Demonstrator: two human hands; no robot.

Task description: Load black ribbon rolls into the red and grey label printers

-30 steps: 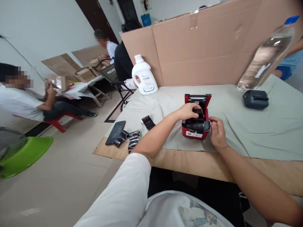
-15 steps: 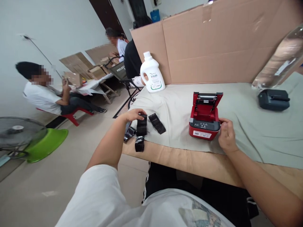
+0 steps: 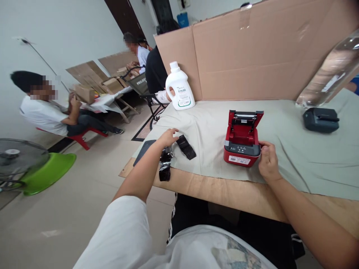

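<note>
A small red label printer (image 3: 241,155) stands on the cloth with its lid raised and its red inside exposed. My right hand (image 3: 267,158) is closed on the printer's right side. My left hand (image 3: 169,137) reaches over the table's left part, fingers stretched and apart. Its fingertips are at the upper end of a glossy black strip (image 3: 186,147) lying flat; contact is unclear. Beside my left forearm lies another black strip (image 3: 165,172) with a small roll at its top, partly covered by the arm.
A white jug (image 3: 181,87) stands before an upright cardboard panel (image 3: 246,56). At the right are a dark grey device (image 3: 321,120) and a plastic-wrapped roll (image 3: 327,74). A flat dark piece (image 3: 144,151) lies by the table's left edge. People sit at the left beyond a fan (image 3: 14,157).
My left hand has let go of the black strip it held and shifted right to the other one. The flat dark piece now shows. My right hand stays on the printer.
</note>
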